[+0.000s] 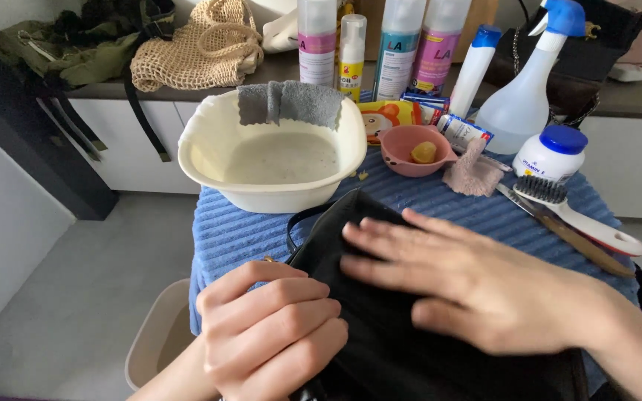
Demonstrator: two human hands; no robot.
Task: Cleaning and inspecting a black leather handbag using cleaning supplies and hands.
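Far from me a cream basin [209, 160] holds cloudy water, with a grey cloth [289, 102] draped over its far rim. To its right I see a pink bowl [403, 157], a white brush [581, 215] and a spray bottle [525, 100]. A woven net bag [198, 52] lies on the counter [276, 73] far left.

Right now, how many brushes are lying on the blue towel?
1: a white-handled brush with dark bristles lies at the towel's right edge, beside a flat wooden tool. The hands may hide others.
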